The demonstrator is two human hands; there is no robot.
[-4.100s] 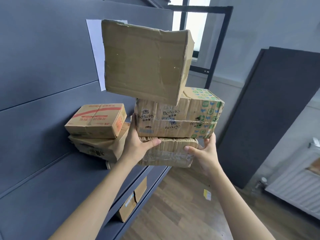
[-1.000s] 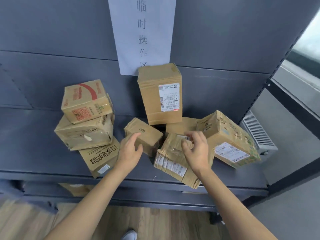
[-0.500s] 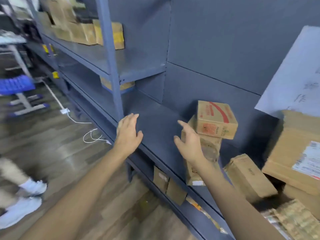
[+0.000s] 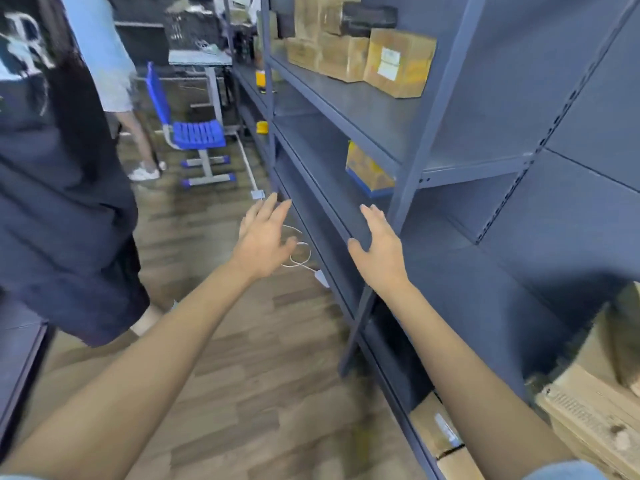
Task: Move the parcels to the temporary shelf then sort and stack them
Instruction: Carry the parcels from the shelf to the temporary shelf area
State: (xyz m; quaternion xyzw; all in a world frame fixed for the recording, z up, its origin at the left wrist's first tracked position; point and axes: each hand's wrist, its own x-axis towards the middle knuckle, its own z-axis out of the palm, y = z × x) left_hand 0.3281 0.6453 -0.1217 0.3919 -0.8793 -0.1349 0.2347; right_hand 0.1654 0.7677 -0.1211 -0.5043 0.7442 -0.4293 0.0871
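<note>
Both hands are wide open, holding nothing: left hand (image 4: 265, 239), right hand (image 4: 379, 249). The cardboard parcels (image 4: 360, 51) lie ahead and upward on the upper shelf (image 4: 381, 109), nearer the right hand.

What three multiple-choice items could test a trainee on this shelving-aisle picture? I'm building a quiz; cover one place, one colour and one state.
1. Where do the stacked cardboard boxes sit?
A. On the upper shelf
B. On the floor
C. On the chair

2. What colour is the chair?
A. Red
B. Blue
C. Green

3. What do the left hand and right hand hold?
A. One parcel each
B. One shared parcel
C. Nothing

Answers:
1 A: the boxes rest on the upper shelf of the grey rack.
2 B: its seat and back are blue.
3 C: both hands are open with fingers spread, gripping nothing.
</note>
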